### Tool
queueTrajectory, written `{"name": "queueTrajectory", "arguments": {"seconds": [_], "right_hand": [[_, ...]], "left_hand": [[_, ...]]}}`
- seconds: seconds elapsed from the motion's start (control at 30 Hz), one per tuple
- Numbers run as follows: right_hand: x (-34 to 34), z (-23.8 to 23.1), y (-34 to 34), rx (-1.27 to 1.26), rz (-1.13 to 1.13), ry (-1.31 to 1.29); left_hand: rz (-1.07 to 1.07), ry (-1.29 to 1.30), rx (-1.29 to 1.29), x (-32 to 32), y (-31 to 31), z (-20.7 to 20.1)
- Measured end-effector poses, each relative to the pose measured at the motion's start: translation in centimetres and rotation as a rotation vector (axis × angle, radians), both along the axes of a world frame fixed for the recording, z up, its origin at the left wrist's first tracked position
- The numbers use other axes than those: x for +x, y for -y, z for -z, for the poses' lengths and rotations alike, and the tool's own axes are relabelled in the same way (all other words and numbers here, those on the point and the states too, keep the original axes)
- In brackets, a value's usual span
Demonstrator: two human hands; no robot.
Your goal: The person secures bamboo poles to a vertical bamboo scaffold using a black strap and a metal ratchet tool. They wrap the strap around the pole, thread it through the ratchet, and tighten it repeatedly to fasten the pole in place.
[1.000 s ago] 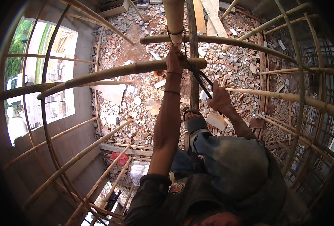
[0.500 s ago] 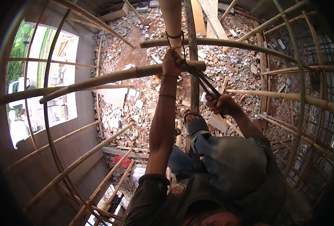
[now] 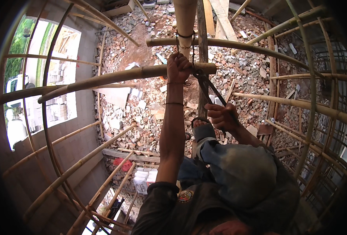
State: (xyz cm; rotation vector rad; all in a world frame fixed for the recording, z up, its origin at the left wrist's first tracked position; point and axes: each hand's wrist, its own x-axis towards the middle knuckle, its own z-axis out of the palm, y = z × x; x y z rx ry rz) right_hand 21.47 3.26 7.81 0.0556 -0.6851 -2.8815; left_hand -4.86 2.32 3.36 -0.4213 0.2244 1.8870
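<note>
My left hand point(image 3: 178, 67) is closed in a fist in front of a thick bamboo pole point(image 3: 142, 73), with a strand of dark wire point(image 3: 177, 44) running down into it. That wire loops round an upright bamboo pole point(image 3: 185, 19) above. A second strand drops on the right toward the jaws of a pair of dark pincers point(image 3: 210, 88). These jaws sit by the pole's cut end, against a wooden post point(image 3: 202, 35). Lower right, my right hand point(image 3: 222, 116) is wrapped round the pincers' handles. The exact grip of the jaws is too small to tell.
Another bamboo pole point(image 3: 236, 43) crosses behind the upright. My sandalled foot point(image 3: 200, 123) and bent knee point(image 3: 240, 168) are below my hands. Brick rubble point(image 3: 138, 105) covers the ground beneath. Bamboo poles surround me, with a window opening point(image 3: 59, 78) on the left.
My right hand has moved a little left and down, drawing the pincers' handles with it. My left hand stays at the pole. The whole view has shifted slightly.
</note>
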Motion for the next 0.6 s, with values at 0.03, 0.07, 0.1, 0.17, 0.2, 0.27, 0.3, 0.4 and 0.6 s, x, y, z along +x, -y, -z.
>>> {"name": "queueTrajectory", "arguments": {"seconds": [0.03, 0.07, 0.1, 0.17, 0.2, 0.27, 0.3, 0.4, 0.6], "right_hand": [[0.0, 0.5, -0.4, 0.185, -0.033, 0.055], [0.2, 0.9, -0.7, 0.355, -0.072, 0.105], [0.3, 1.2, -1.1, 0.496, -0.090, 0.097], [0.7, 1.4, -1.8, 0.789, -0.185, 0.277], [0.8, 1.3, -2.2, 0.951, -0.207, 0.333], [0.8, 0.8, -3.0, 1.147, -0.236, 0.370], [0.7, 0.4, -3.2, 1.205, -0.277, 0.410], [0.5, -1.1, -4.2, 1.410, -0.347, 0.402], [-0.5, -2.0, -3.1, 1.946, -0.312, 0.530]], "left_hand": [[0.011, -0.007, 0.017, -0.1, 0.1, 0.1], [0.021, -0.012, 0.030, -0.2, 0.4, 0.2], [0.019, -0.026, 0.030, -0.3, 0.5, 0.3], [0.023, -0.059, 0.027, -0.5, 0.6, 0.4], [0.030, -0.071, 0.057, -0.5, 0.5, 0.4], [0.041, -0.060, 0.070, -0.4, 0.3, 0.4], [0.028, -0.087, 0.059, -0.2, 0.3, 0.3], [-0.001, -0.092, -0.021, 0.2, -0.2, 0.1], [-0.007, -0.085, -0.087, 0.2, -0.4, -0.3]]}}
